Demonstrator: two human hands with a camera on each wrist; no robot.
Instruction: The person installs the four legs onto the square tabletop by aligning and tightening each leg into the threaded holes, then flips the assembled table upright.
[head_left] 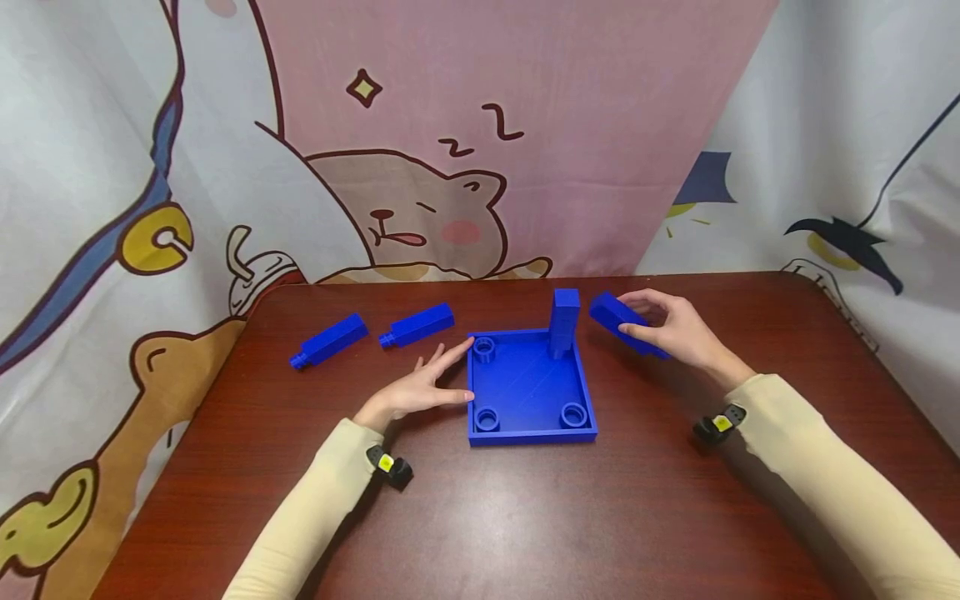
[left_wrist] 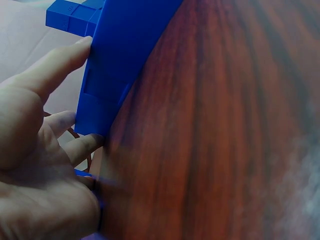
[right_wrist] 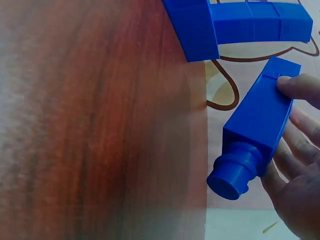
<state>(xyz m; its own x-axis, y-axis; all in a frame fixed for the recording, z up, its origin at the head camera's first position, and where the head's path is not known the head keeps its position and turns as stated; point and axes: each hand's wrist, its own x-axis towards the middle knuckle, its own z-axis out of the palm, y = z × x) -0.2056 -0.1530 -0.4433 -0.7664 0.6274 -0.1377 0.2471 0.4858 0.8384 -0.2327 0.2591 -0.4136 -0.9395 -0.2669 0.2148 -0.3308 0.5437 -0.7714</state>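
Observation:
A square blue tray [head_left: 528, 383] with a raised rim lies on the table, round sockets showing in three corners. In its far right corner stands a square blue leg [head_left: 565, 312]. With straight, spread fingers and thumb, my left hand [head_left: 412, 390] touches the tray's left side; the left wrist view shows the fingertips against the tray wall [left_wrist: 120, 55]. My right hand [head_left: 678, 329], just right of the tray, grips another blue leg [right_wrist: 260, 110] between thumb and fingers. That leg is tilted, and its round, ridged end points toward the camera in the right wrist view.
Two more blue legs, one at far left [head_left: 333, 340] and one nearer the tray [head_left: 418, 325], lie on the brown wooden table [head_left: 525, 517]. A printed cloth [head_left: 570, 142] hangs behind the table's back edge.

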